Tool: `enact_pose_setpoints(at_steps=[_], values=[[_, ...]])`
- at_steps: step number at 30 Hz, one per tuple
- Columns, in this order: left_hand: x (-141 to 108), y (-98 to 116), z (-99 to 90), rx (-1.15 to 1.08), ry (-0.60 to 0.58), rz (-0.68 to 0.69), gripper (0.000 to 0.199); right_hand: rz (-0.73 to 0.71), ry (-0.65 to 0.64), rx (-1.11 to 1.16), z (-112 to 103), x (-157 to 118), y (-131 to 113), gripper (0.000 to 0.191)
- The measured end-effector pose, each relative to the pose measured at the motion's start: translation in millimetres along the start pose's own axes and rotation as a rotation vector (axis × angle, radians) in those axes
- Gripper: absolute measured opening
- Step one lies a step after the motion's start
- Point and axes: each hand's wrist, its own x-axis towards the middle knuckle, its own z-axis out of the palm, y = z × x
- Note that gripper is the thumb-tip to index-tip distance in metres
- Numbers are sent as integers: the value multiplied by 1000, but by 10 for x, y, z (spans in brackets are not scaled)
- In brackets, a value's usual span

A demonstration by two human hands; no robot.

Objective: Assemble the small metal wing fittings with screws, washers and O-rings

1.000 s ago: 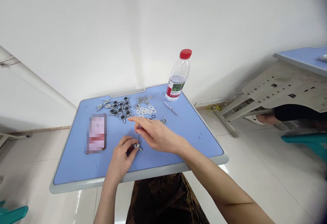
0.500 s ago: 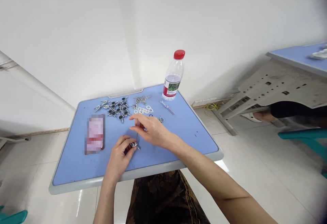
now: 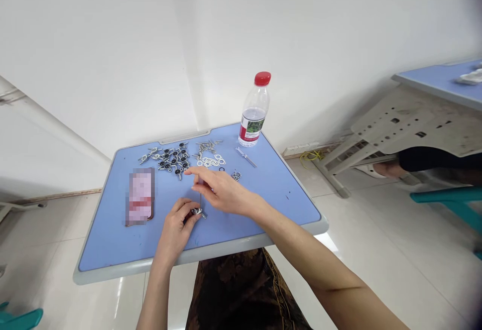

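Note:
My left hand (image 3: 178, 227) is closed on a small shiny metal fitting (image 3: 197, 212), pinching it against the blue tabletop near the front edge. Above it, my right hand (image 3: 218, 189) grips a screwdriver (image 3: 201, 199) that stands upright. Its thin shaft comes down onto the fitting; most of the handle is hidden by my fingers. Beyond my hands lie a cluster of metal fittings with black round centres (image 3: 173, 160), a heap of small metal pins (image 3: 208, 147), flat oval metal plates (image 3: 211, 161) and a little pile of tiny shiny parts (image 3: 236, 176).
A water bottle with a red cap (image 3: 253, 119) stands at the back right corner, with a syringe-like clear tool (image 3: 246, 157) in front of it. A blurred phone (image 3: 140, 197) lies at left. Another desk (image 3: 433, 89) and a person's leg (image 3: 380, 169) are at right.
The fingers of my right hand have turned slightly on the screwdriver, the index finger reaching further left. My left hand still holds the fitting in about the same place.

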Motion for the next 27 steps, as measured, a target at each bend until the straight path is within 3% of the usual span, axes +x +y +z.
enact_pose_setpoints(at_steps=[8,14,21,27], values=[[-5,27,18,-3,0,-1,13,-52,108,-172,86,-21,21,17],[1,32,5,-23,4,-23,14,-89,127,-84,76,-34,17,19],[16,10,-29,-77,-10,-67,13,-54,247,9,81,-35,45,18],[16,-5,-30,-94,-6,-72,13,-47,239,37,77,-31,43,17]])
